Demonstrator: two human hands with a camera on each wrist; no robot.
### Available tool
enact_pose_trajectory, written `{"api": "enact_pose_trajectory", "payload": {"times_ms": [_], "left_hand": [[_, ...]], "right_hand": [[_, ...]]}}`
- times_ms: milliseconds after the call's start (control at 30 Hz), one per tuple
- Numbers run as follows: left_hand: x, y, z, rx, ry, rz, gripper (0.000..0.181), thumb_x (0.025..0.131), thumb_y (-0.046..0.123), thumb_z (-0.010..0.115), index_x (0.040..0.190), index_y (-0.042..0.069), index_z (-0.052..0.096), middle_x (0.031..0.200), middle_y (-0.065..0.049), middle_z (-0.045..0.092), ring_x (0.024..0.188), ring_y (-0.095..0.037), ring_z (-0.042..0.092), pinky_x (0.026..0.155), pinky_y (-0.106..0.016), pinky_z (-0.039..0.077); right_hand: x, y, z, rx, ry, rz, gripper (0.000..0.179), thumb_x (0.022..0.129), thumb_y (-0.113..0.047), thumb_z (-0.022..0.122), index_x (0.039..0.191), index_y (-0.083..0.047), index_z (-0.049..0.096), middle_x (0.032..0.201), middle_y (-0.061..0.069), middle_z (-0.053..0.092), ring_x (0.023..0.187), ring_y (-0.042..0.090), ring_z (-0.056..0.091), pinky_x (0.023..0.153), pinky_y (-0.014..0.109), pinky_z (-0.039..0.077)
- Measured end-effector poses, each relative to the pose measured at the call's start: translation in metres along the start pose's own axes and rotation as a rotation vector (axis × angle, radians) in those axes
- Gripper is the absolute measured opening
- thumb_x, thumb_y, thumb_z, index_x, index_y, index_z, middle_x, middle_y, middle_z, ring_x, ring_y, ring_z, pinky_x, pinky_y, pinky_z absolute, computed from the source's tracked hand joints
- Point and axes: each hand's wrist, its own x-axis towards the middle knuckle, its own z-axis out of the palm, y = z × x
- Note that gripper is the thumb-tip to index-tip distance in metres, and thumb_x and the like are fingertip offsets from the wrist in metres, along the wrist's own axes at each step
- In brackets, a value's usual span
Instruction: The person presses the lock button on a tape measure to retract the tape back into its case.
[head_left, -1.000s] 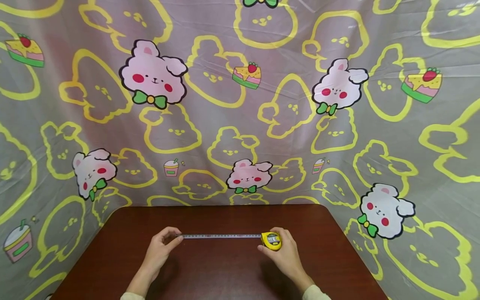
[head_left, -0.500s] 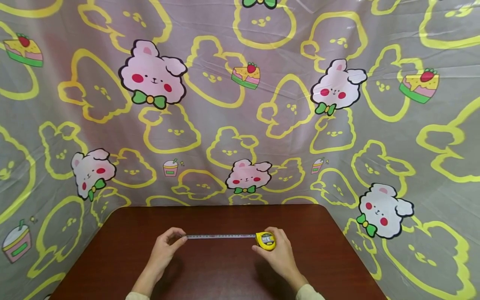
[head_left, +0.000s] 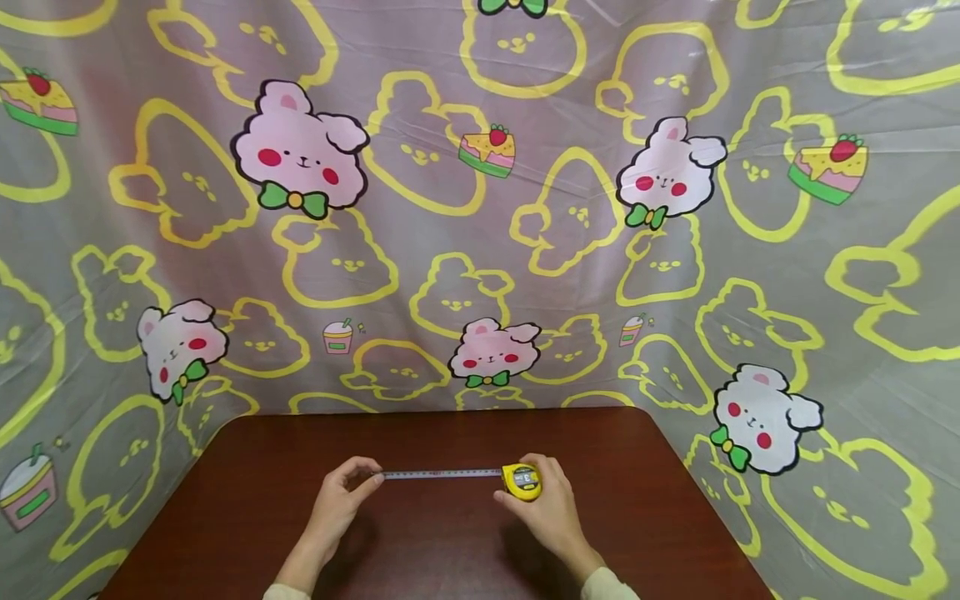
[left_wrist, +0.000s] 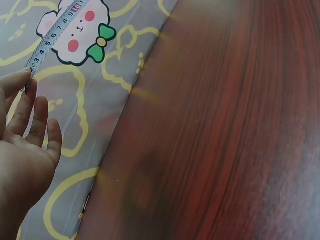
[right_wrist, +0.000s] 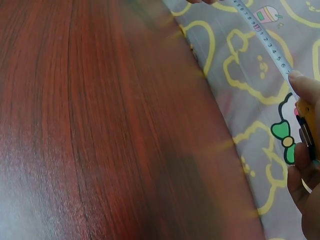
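A yellow tape measure [head_left: 522, 482] sits in my right hand [head_left: 551, 508], fingers behind the case and thumb near its front. Its white blade [head_left: 442, 475] runs out level to the left, above the table. My left hand [head_left: 341, 500] pinches the free end between thumb and forefinger. In the left wrist view the blade [left_wrist: 52, 37] shows rising numbers away from the pinching fingertips [left_wrist: 22, 77], the other fingers loosely bent. At the right wrist view's edge the case [right_wrist: 307, 125] is partly cut off, with the right thumb [right_wrist: 302, 85] beside the blade where it leaves the case.
A dark red-brown wooden table [head_left: 442, 550] with rounded far corners lies beneath both hands. Grey curtain [head_left: 420, 250] with yellow outlines and cartoon rabbits hangs behind the table and along both sides.
My hands have drawn closer together, the right moving left and the left slightly right. The exposed blade has become shorter. The view has shifted slightly.
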Motion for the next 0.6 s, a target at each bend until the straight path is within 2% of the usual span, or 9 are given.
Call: {"api": "enact_pose_trajectory", "payload": {"times_ms": [167,400,600], "left_hand": [[0.000,0.001,0.006,-0.011,-0.010,0.001,0.016,0.093,0.008,0.078,0.104,0.002,0.069,0.101,-0.010,0.069,0.095,-0.017,0.061,0.081,-0.028,0.048],[0.002,0.001,0.013,-0.017,-0.020,0.027,0.017,0.093,0.008,0.078,0.105,0.001,0.069,0.101,-0.008,0.068,0.095,-0.016,0.060,0.082,-0.028,0.047],[0.001,0.004,0.016,-0.035,-0.020,0.012,0.016,0.092,0.007,0.078,0.104,0.001,0.069,0.100,-0.010,0.069,0.095,-0.017,0.061,0.082,-0.028,0.047]], "right_hand": [[0.000,-0.003,0.004,0.002,0.011,-0.011,0.064,0.068,-0.037,0.099,0.118,-0.016,0.065,0.101,-0.005,0.056,0.085,0.016,0.055,0.071,0.032,0.050],[0.000,-0.006,0.008,-0.001,-0.008,-0.014,0.062,0.069,-0.044,0.097,0.117,-0.020,0.064,0.101,-0.004,0.056,0.085,0.017,0.055,0.071,0.032,0.049],[-0.001,-0.008,0.011,-0.007,0.012,-0.029,0.062,0.068,-0.041,0.098,0.116,-0.021,0.064,0.100,-0.006,0.055,0.084,0.015,0.055,0.070,0.032,0.048]]}}
